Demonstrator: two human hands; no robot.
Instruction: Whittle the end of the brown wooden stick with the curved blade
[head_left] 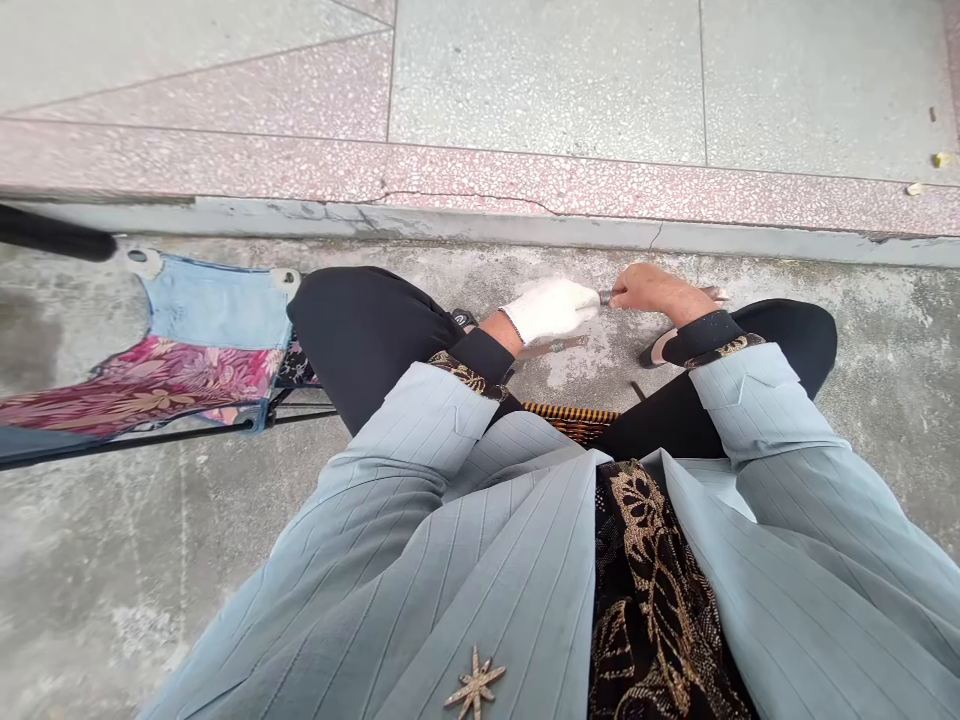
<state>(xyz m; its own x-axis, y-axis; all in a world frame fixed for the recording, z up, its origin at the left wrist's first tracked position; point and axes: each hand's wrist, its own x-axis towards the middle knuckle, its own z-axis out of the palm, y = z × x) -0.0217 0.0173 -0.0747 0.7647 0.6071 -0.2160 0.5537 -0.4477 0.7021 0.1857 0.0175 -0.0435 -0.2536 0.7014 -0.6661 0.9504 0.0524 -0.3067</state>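
My left hand wears a white knitted glove and is closed round one end of a thin brownish stick. A grey, wire-like winding shows on the stick between my two hands. My right hand is bare, its fingers pinched on the stick beside the winding. Past the right hand, the tip of what looks like the same stick sticks out. Below my gloved hand lies a second brownish stick with a similar grey winding. My fingers hide much of the held stick.
A raised terrazzo step with a cracked edge runs across in front. At left stands a folding chair with a patterned fabric seat and dark metal bars. A woven seat edge shows between my legs. Rough concrete lies underneath.
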